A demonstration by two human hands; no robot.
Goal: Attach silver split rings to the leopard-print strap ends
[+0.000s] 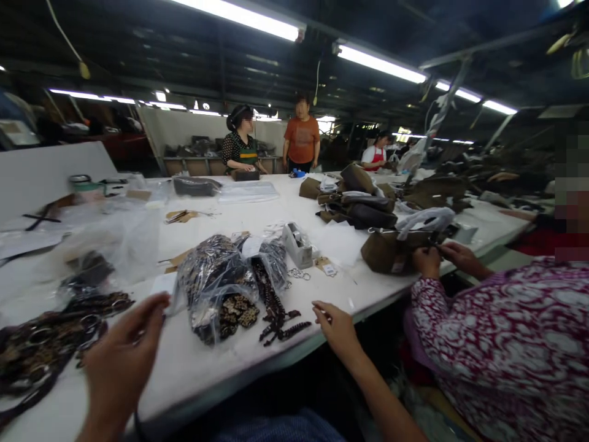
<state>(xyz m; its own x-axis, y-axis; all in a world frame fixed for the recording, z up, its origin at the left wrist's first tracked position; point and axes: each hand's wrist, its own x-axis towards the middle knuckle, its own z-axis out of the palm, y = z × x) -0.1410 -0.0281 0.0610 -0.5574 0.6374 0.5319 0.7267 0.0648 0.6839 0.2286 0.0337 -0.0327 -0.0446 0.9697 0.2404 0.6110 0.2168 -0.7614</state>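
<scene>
At lower left, the left hand curls, thumb near fingertips; whether it grips anything is unclear. Right of bottom centre, the right hand's fingers are slightly parted, empty. Between them, a clear plastic bag of leopard-print pieces lies on a white table.

Before me, a clear plastic bag, bulging and crinkled, lies on the white table, packed with dark, spotted contents; spotted brown-and-black pieces show at its near end. Just to its right, a dark braided strap runs toward my edge of the table, its ends splayed flat. To my left, spotted straps with metal rings lie in a loose heap.
</scene>
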